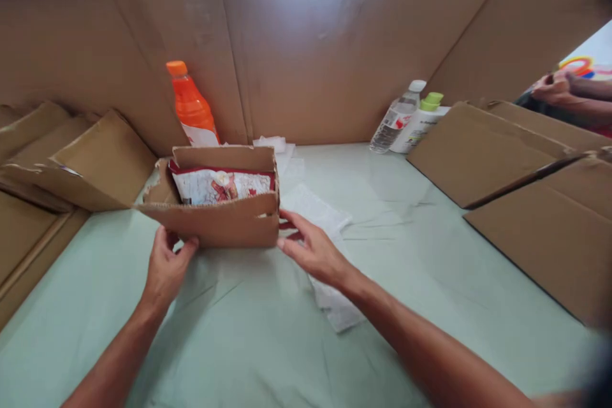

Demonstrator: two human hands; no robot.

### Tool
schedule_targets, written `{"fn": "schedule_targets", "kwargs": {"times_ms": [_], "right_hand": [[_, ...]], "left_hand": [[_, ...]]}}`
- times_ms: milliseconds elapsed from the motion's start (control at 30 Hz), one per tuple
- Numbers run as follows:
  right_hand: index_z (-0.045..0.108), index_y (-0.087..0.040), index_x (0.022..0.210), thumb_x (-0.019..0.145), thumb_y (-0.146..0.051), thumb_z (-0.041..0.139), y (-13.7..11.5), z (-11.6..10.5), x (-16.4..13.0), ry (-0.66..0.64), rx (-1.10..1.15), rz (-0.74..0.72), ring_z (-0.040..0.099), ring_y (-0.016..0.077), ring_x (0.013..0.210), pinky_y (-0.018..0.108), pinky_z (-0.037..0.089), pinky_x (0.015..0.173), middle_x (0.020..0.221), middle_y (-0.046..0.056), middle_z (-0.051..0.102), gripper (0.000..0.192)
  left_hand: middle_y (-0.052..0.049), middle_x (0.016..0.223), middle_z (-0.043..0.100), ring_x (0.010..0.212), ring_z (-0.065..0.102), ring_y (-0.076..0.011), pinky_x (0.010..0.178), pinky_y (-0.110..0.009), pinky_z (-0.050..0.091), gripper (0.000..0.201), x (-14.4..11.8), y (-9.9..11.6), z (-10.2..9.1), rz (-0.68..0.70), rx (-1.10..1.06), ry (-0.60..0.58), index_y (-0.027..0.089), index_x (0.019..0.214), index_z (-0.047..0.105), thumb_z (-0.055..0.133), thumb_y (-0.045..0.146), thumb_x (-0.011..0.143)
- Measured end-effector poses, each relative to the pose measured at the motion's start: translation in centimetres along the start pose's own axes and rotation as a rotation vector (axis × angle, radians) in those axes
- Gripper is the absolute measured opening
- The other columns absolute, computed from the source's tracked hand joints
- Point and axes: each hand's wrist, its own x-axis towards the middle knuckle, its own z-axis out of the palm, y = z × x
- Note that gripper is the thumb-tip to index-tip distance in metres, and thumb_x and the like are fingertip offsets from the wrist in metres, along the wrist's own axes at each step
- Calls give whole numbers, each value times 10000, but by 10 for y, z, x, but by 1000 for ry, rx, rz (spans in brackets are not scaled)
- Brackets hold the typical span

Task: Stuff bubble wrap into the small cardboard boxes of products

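A small open cardboard box [224,220] stands on the pale green table [406,255]. Inside it lies a red and white packet [222,185]. My left hand [167,264] grips the box's lower left corner. My right hand [310,245] touches the box's right side with the fingers spread. A white paper sheet [318,210] lies under and behind my right hand.
An orange bottle [191,105] leans on the tall cardboard wall [335,44] behind the box. A clear bottle [396,118] and a white bottle with a green cap [421,121] lie at the back right. Flattened cardboard [526,172] lies right; folded cardboard [71,159] left. Another person's hands [559,86] show far right.
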Motion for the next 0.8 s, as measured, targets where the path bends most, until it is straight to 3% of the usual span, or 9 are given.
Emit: {"fn": "schedule_targets", "kwargs": {"times_ms": [100,167,233,333,400,467,567,667,800], "right_hand": [[621,-166,1328,831,-227,580,5,-26,25,64,-54,-14,644,258,1158,408,561,921,1300,133,676,503],[691,-199,1227,853,-247,593,6,-51,21,152,-142,-25,651,250,1134,412,548,934,1257,98,703,389],[739,-234,1127,893,-299,596,7,-73,-1,194,-215,7,672,238,1064,411,544,926,1167,60,740,282],[774,-285,1048,899,-382,621,12,-90,-52,208,-326,135,685,255,1006,387,565,812,1085,40,761,234],[773,-322,1088,869,-424,664,16,-88,-86,182,-372,216,669,290,1074,353,572,696,1173,48,738,265],[761,-345,1140,853,-455,688,15,-80,-115,145,-373,264,638,319,1160,339,572,634,1272,56,699,316],[764,-351,1143,874,-470,665,2,-72,-152,68,-252,238,630,325,1188,443,593,813,1172,58,743,311],[780,-360,1103,901,-487,629,-11,-76,-185,149,-116,198,662,320,1141,529,514,1009,1006,54,781,282],[794,-320,999,922,-515,603,-4,-91,-199,388,-228,350,696,304,1060,500,526,980,1033,61,779,284]], "left_hand": [[-105,1242,609,1185,593,-254,985,-398,517,803,32,-1,10,-54,-69,28,191,1368,450,766,348,647],[-140,1411,532,1320,527,-288,1070,-449,474,901,32,-2,8,-70,-38,37,210,1454,388,769,348,649],[-136,1499,482,1327,534,-308,1082,-468,474,887,13,-1,-3,-67,71,16,239,1473,406,770,392,679],[-98,1402,600,1157,645,-309,943,-434,563,686,-37,3,-21,-52,287,-47,253,1364,576,714,496,738],[-85,1293,670,1127,658,-311,762,-344,602,513,-69,10,-24,15,386,-190,255,1226,685,671,502,777],[-95,1264,684,1164,645,-319,551,-238,553,391,-94,20,-16,106,410,-408,263,1149,732,645,443,813],[-119,1309,663,1211,620,-330,389,-176,437,366,-113,36,7,192,370,-695,277,1179,733,618,340,838],[-125,1335,647,1202,615,-319,443,-204,491,383,-117,43,29,264,371,-826,265,1221,708,593,299,857],[-112,1287,665,1102,641,-269,732,-332,593,377,-115,41,49,377,434,-901,229,1238,669,556,273,882]]}}
